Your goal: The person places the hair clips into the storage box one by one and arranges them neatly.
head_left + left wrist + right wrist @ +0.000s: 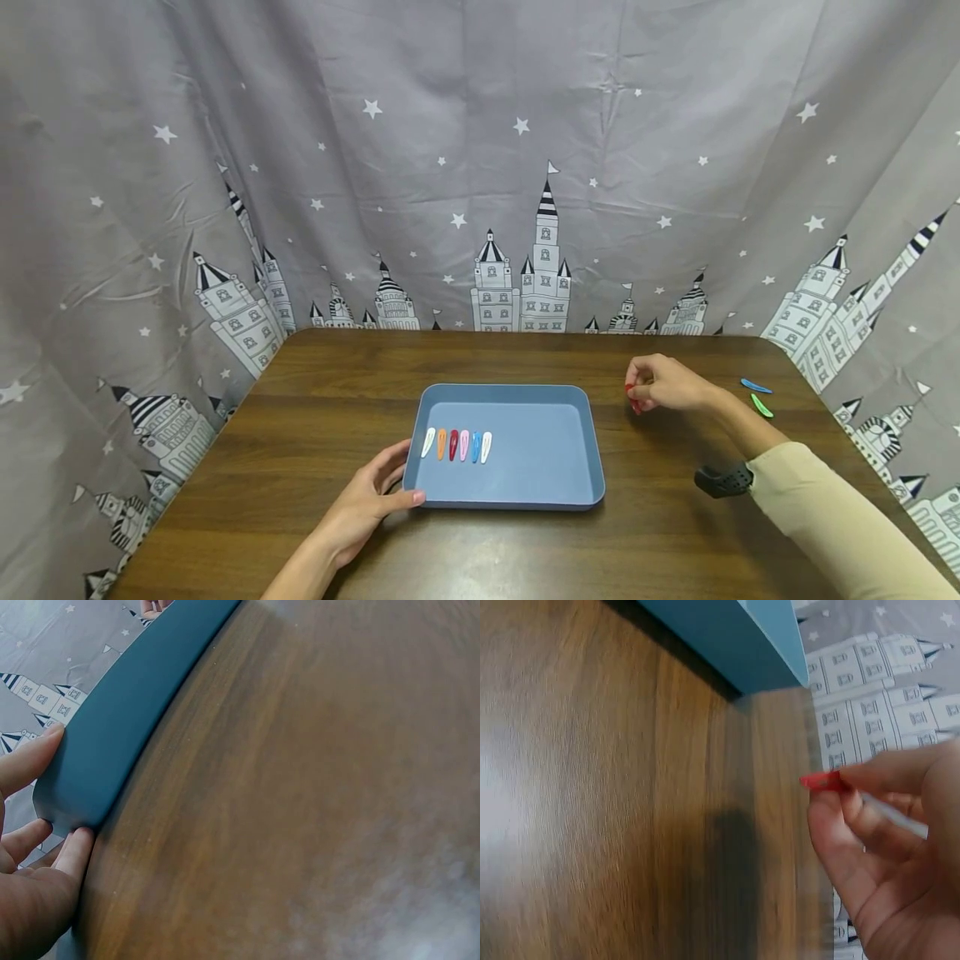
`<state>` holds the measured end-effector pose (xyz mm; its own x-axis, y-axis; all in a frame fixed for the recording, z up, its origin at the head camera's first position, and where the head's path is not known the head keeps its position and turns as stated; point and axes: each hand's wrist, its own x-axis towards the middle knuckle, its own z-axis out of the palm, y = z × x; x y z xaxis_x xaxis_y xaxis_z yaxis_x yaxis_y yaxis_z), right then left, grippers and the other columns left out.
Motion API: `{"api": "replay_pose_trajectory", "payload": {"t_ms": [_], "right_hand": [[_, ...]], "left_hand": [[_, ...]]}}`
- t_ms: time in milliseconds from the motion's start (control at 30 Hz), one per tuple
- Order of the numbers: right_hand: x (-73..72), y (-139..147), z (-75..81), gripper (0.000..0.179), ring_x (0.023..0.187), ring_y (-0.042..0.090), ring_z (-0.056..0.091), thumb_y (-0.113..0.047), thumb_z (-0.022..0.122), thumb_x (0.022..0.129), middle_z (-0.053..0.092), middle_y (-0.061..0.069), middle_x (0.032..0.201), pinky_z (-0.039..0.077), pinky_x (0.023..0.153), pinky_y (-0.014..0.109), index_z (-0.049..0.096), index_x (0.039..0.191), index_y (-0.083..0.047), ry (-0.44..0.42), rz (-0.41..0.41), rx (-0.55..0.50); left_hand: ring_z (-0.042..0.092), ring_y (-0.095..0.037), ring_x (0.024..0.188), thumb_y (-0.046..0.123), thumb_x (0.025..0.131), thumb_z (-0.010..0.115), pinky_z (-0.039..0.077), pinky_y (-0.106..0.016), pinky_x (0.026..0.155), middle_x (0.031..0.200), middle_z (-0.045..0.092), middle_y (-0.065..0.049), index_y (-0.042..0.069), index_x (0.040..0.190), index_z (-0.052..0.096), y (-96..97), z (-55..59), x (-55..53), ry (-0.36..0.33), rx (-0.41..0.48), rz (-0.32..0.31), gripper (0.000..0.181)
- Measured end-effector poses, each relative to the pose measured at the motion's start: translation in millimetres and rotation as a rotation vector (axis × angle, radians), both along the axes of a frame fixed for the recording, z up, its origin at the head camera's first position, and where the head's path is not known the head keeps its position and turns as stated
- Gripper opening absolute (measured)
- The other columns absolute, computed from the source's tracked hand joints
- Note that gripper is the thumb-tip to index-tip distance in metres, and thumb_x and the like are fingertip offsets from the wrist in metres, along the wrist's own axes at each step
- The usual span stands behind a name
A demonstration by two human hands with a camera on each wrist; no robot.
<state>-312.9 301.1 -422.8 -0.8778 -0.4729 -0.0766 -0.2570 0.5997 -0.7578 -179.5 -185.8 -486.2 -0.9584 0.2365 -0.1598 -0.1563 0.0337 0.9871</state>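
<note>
My left hand (365,504) grips the near left corner of a blue-grey tray (525,505), thumb at the front rim and fingers along the left side. Within the tray several snap hair clips stand in a row: white (428,442), orange (442,444), red (453,445), pink (464,445), blue (476,447) and another white one (487,447). Right of the tray, my right hand (663,383) pinches a red hair clip (821,781) between thumb and fingers. A pale narrow strip (896,815) shows among those fingers; what it is I cannot tell.
A blue hair clip (756,386) and a green hair clip (762,406) lie at the right of the wooden table (337,367), beyond my right forearm. A grey curtain (420,167) printed with castles and stars hangs behind the table and at both sides.
</note>
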Motion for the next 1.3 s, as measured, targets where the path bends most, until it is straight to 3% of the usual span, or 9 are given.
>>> {"api": "replay_pose_trajectory", "payload": {"t_ms": [200,367,600,800,1300], "right_hand": [[1.5,-10,0.2,0.004,0.071,0.025,0.069,0.007,0.063,0.094,0.069,0.015,0.081,0.061,0.067,0.037,0.060,0.094,0.008,-0.092,-0.017,-0.139],[1.1,-17,-4.4,0.005,0.074,0.023,0.069,0.008,0.062,0.096,0.068,0.021,0.086,0.062,0.072,0.040,0.060,0.095,0.004,-0.207,-0.040,-0.260],[1.0,-32,-4.6,0.008,0.079,0.022,0.069,0.007,0.063,0.096,0.068,0.017,0.087,0.061,0.077,0.039,0.061,0.103,0.011,-0.310,-0.091,-0.372],[1.6,-44,-5.0,0.013,0.080,0.022,0.070,0.008,0.065,0.095,0.069,0.017,0.088,0.061,0.078,0.038,0.060,0.105,0.013,-0.365,-0.145,-0.418],[-1.6,-86,-9.1,0.008,0.077,0.019,0.068,0.009,0.063,0.095,0.070,0.016,0.089,0.061,0.073,0.030,0.059,0.102,0.009,-0.437,-0.106,-0.465]], "left_hand": [[0.029,-0.040,0.149,0.002,0.087,0.081,0.035,-0.049,0.115,0.161,0.035,-0.020,0.002,0.157,0.036,0.7,1.4,1.1,-0.003,0.004,0.003,0.083],[0.029,-0.040,0.149,0.001,0.088,0.080,0.034,-0.050,0.116,0.162,0.034,-0.021,0.002,0.158,0.035,0.7,2.3,2.1,-0.001,0.010,0.000,0.083],[0.029,-0.040,0.149,0.001,0.088,0.081,0.034,-0.049,0.115,0.162,0.035,-0.021,0.002,0.158,0.035,0.4,2.4,2.4,0.002,0.011,0.004,0.083],[0.028,-0.040,0.149,0.001,0.087,0.081,0.032,-0.050,0.117,0.162,0.034,-0.022,0.001,0.158,0.034,0.5,1.2,1.9,0.006,0.013,-0.003,0.084],[0.028,-0.040,0.149,0.002,0.088,0.080,0.033,-0.049,0.116,0.162,0.033,-0.022,0.001,0.158,0.033,0.0,0.8,1.0,0.002,0.019,-0.016,0.084]]}}
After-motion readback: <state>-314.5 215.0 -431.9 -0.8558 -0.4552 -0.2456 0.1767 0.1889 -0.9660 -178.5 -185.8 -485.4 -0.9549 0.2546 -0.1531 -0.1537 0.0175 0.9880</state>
